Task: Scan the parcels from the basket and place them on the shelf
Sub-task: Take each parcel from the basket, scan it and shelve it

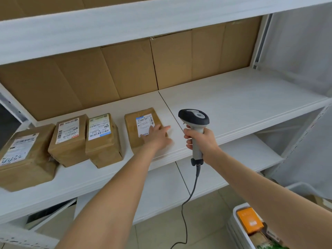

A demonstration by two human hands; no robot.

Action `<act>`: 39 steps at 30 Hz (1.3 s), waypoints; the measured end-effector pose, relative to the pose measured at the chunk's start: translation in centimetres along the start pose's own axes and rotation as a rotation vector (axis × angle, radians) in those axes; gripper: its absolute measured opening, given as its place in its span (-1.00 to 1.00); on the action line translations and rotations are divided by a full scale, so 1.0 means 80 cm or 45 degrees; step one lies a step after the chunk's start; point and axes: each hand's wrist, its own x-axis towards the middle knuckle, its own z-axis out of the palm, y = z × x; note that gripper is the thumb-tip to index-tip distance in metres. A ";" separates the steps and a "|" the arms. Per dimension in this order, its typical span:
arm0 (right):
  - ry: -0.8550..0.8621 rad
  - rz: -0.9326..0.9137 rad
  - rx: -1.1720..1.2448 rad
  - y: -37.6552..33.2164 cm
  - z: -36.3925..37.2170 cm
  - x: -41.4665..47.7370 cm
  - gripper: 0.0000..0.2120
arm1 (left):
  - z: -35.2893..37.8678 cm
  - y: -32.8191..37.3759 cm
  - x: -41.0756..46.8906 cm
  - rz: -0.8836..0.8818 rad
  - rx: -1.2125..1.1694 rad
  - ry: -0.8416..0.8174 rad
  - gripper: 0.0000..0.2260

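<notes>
- The rightmost parcel (132,131) lies on the shelf (233,105), long axis near-to-far.
- The left hand (158,134) rests on it, fingers straight, gripping nothing.
- The right hand (203,141), just right, grips the scanner (194,116).
- The basket (235,223) sits near right, under the right arm, so the free left hand would have to cross.

Four brown-paper parcels (68,141) lie in a row on the white shelf (233,108), white labels facing up. The grey-and-black scanner (195,119) stands upright just right of them. The white basket (235,223) below holds an orange parcel (249,221).
</notes>
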 end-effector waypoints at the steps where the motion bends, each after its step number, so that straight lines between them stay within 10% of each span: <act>1: 0.001 -0.003 -0.002 0.000 0.001 0.001 -0.94 | 0.003 0.000 0.001 -0.010 0.034 -0.037 -0.50; 14: 0.003 -0.014 0.039 -0.001 0.011 0.001 -0.95 | -0.007 -0.029 -0.013 -0.199 0.017 0.119 -0.45; 20: 0.097 -0.017 0.086 -0.004 -0.031 -0.014 -0.95 | -0.003 0.059 -0.002 0.073 -0.284 0.353 -0.64; 39: 0.944 0.013 0.336 0.057 -0.486 -0.196 -0.93 | 0.254 0.499 -0.110 0.672 -0.141 -0.409 -0.64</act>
